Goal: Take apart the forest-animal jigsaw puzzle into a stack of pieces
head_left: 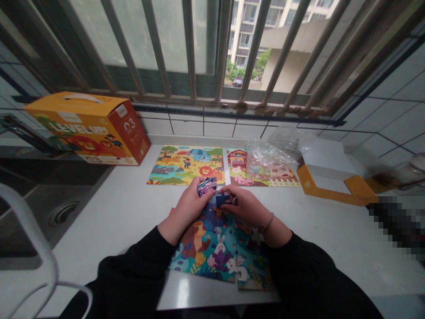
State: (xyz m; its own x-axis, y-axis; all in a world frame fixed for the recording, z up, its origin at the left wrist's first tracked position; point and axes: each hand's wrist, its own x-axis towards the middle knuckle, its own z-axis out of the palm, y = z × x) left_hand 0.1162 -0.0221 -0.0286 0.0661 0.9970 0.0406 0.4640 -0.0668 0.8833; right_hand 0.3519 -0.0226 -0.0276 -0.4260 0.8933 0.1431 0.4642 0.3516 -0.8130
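My left hand [193,199] is closed around a small stack of jigsaw puzzle pieces [206,187]. Between the thumb and fingers of my right hand [247,206] is a single dark blue puzzle piece [223,200]. Both hands are over the upper part of a partly joined jigsaw puzzle [212,248] with rabbits, a bear-like animal and plants in teal and purple. A gap runs between its main part and a section at the right. My right forearm hides some of that right section.
Behind my hands lie a yellow safari picture [186,165] and a farm picture [239,175], partly under clear plastic wrapping [274,148]. An orange box [89,128] stands at the left beside the sink [76,199]. At the right is an opened yellow-and-white carton [327,177].
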